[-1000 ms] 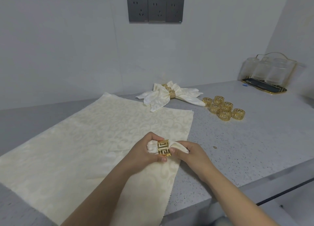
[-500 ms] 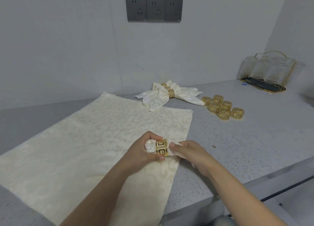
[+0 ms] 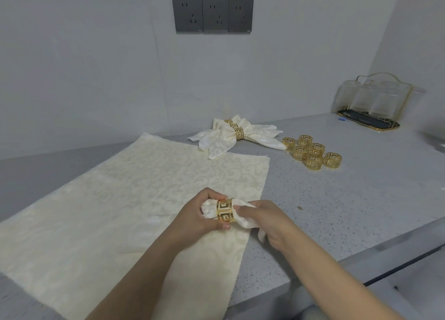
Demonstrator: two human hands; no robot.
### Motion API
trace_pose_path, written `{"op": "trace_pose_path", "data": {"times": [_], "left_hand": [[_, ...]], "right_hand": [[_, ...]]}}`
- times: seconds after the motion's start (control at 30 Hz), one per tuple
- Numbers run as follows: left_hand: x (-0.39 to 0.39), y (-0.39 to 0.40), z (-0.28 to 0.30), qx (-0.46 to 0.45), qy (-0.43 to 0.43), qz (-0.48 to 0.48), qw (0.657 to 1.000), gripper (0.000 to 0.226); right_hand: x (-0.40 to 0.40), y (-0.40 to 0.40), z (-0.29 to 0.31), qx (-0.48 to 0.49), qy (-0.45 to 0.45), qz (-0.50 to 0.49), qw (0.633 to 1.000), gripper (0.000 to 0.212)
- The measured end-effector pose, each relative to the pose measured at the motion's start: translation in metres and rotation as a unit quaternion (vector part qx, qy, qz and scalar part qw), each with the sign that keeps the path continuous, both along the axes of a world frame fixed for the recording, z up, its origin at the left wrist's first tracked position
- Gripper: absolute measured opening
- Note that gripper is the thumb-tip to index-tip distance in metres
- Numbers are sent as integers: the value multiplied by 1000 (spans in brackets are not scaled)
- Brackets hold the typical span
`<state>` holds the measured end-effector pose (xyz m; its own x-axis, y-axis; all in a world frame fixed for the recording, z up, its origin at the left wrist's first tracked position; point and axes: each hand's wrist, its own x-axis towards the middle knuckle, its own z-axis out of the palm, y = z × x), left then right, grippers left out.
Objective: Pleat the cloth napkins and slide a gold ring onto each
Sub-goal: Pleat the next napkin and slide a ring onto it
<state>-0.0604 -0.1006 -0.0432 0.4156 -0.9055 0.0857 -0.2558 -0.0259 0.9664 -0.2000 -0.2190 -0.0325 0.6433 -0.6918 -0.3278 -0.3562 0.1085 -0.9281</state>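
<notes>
Cream napkin (image 3: 243, 217) lies left-right through gold ring (image 3: 225, 213), both hands' fingers (image 3: 243, 210) gripping it.

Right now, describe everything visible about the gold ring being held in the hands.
The gold ring is a shiny, metallic-looking band with a cut-out Greek-key pattern. It sits around a bunched cream napkin, with cloth showing out of both ends. The left hand grips it and the cloth at its left side; the right hand grips the cloth at its right. It is above the flat cloth.
</notes>
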Motion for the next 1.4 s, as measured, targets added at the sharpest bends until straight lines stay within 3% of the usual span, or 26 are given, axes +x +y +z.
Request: {"op": "trace_pose_path", "data": {"times": [0.4,0.6,0.83,1.13,1.4], "left_hand": [[-5,0,-4,-8,-96,47,994,46],[-3,2,0,1,-85,33,996,48],[-3,1,-3,-5,-105,91,990,40],[1,-7,-8,26,-91,68,993,35],[3,-5,-4,29,-46,37,998,34]], "right_hand": [[-6,7,-12,-58,-55,3,997,17],[-5,8,-11,-36,-88,6,995,15],[-6,10,-16,-57,-110,-23,992,15],[-6,16,-19,-74,-157,-71,982,19],[-9,12,-22,-72,-157,-40,984,19]]}}
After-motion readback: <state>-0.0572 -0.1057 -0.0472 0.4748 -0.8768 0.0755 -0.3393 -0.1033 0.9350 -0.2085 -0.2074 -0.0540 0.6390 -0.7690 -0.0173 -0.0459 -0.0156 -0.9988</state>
